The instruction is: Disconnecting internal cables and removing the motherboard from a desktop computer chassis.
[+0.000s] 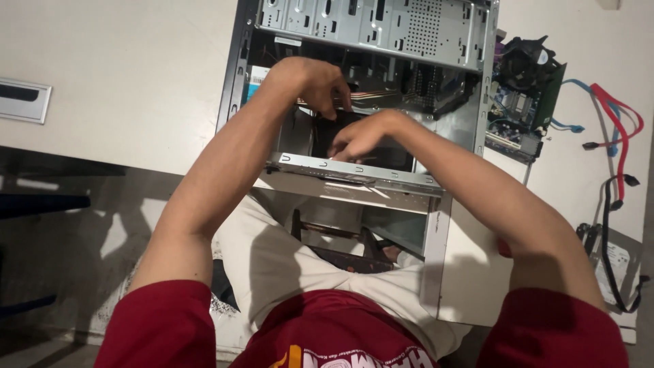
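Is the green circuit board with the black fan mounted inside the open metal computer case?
No: the green circuit board lies on the white table, right of the case.

**A white table above a shadowed floor**

A white table (129, 75) fills the upper part of the view. A grey recessed handle plate (24, 100) sits near the table's left edge. Below the table's front edge lies a pale, worn floor (88, 238), crossed by dark shadows. Light falls evenly on the tabletop.
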